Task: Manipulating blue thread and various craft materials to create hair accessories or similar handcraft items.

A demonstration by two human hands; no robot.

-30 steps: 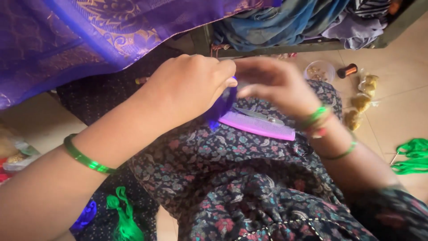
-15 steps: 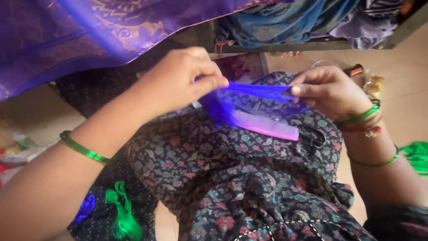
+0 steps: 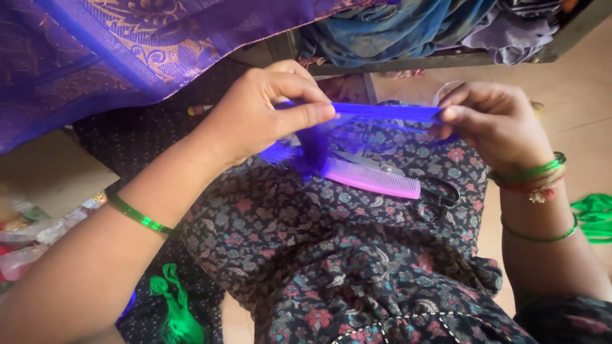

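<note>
My left hand point(image 3: 264, 108) pinches one end of a bundle of purple threads point(image 3: 382, 113), and my right hand point(image 3: 494, 118) pinches the other end. The threads are stretched level between the two hands above my lap. A loose purple tuft point(image 3: 306, 153) hangs down under my left hand. Just below it, a pink comb point(image 3: 376, 179) and a pair of black-handled scissors point(image 3: 437, 197) lie on my dark floral-clothed knee point(image 3: 331, 255).
A purple cloth with gold pattern point(image 3: 127, 44) hangs at the upper left. Blue and grey fabrics point(image 3: 408, 28) are piled at the top. Green thread tassels lie on the floor at the lower left point(image 3: 175, 306) and right edge point(image 3: 596, 216). Plastic packets point(image 3: 38, 236) sit at left.
My hands, close together a second ago, have drawn apart, pulling the purple threads out into a taut level strand. The comb and scissors stay on my lap.
</note>
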